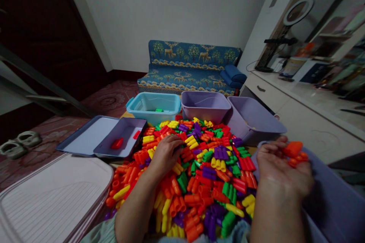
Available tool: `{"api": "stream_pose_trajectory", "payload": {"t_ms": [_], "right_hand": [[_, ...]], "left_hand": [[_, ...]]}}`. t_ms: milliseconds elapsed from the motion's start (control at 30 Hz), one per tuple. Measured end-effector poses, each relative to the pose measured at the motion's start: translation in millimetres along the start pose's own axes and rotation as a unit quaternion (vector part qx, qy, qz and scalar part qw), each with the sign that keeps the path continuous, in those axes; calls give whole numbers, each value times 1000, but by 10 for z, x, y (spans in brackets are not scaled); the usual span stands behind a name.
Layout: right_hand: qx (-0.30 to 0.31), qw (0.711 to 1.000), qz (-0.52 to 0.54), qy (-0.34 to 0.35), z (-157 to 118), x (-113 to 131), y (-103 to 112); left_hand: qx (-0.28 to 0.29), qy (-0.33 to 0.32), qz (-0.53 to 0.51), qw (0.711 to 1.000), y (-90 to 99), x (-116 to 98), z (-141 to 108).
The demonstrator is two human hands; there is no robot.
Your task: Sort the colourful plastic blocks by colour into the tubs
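Observation:
A wide heap of connectable plastic building pieces [203, 190], shaped like joined tubes in red, orange, yellow, green and purple, lies in front of me. Over its left part, my left hand [168, 152] reaches down palm-first; its fingers are bent and a little apart, with the tips partly hidden among the pieces. My right hand [285, 167] is turned palm up at the right, above a purple bin [327, 190]. Its fingers curl around orange plastic pieces [295, 150].
Behind the heap stand a light blue bin [139, 110] holding a green piece and two purple bins [205, 112] [251, 129]. To the left lie an open shallow box [102, 148] with red pieces and a pale pink lid [57, 193]. A white cabinet [308, 110] flanks the right.

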State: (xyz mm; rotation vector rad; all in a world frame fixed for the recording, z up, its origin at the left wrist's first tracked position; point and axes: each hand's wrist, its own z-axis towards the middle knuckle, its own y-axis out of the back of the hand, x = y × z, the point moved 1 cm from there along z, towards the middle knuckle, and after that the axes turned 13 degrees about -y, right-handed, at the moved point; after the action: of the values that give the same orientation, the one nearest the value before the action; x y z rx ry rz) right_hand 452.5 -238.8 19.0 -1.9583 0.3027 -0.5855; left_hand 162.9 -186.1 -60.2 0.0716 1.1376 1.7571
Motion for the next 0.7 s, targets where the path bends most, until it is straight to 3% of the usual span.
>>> {"api": "stream_pose_trajectory", "payload": {"t_ms": [167, 267, 367, 433, 467, 500, 633, 700], "right_hand": [[0, 999, -21, -42, -41, -122, -42], [39, 986, -153, -55, -75, -286, -78], [106, 936, -336, 5, -129, -404, -86], [142, 866, -475, 67, -155, -418, -67], [150, 817, -549, 95, -157, -408, -49], [148, 756, -626, 119, -149, -390, -25], [114, 468, -861, 163, -36, -326, 111], [120, 381, -902, 163, 34, -351, 192]], "left_hand": [[-8, -8, 3, 1000, -24, 31, -5], [-21, -3, -6, 1000, -39, 42, -14], [-36, 29, -5, 999, 11, 19, -26], [-28, 63, 34, 997, 91, -11, -37], [-15, 82, 59, 995, 139, -26, -43], [1, 101, 81, 992, 185, -38, -50], [66, 141, 105, 982, 282, -53, -85], [83, 132, 108, 982, 271, -50, -99]]}}
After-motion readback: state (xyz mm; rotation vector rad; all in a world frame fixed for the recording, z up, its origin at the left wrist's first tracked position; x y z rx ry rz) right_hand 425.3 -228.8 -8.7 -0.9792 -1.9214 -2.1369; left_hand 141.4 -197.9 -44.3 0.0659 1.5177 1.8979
